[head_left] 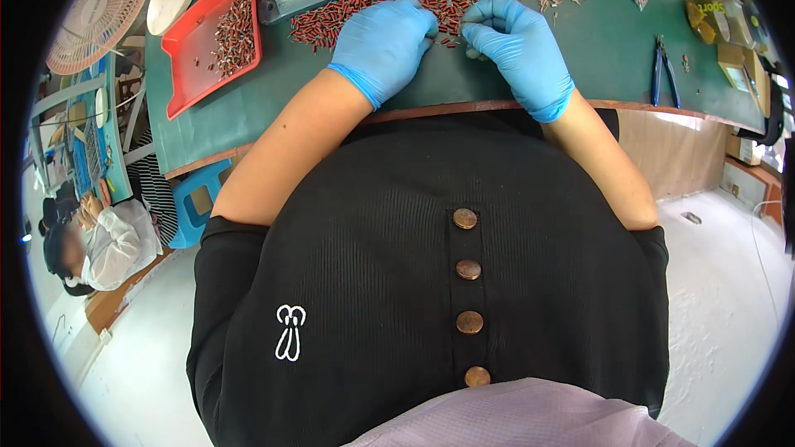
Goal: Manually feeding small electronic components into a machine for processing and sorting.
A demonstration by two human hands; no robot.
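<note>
Black top (373, 281), gloved hands (385, 45) at red pieces (373, 8)

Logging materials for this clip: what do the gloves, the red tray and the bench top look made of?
Gloves on the left hand and right hand: thin blue rubbery film, probably nitrile or latex, matte and wrinkled at the wrist. Red tray: moulded plastic by its look, with a smooth raised rim and slight sheen. Bench top: dark green matte covering, perhaps a rubber or vinyl mat, over a brownish, wood-like edge.
</note>
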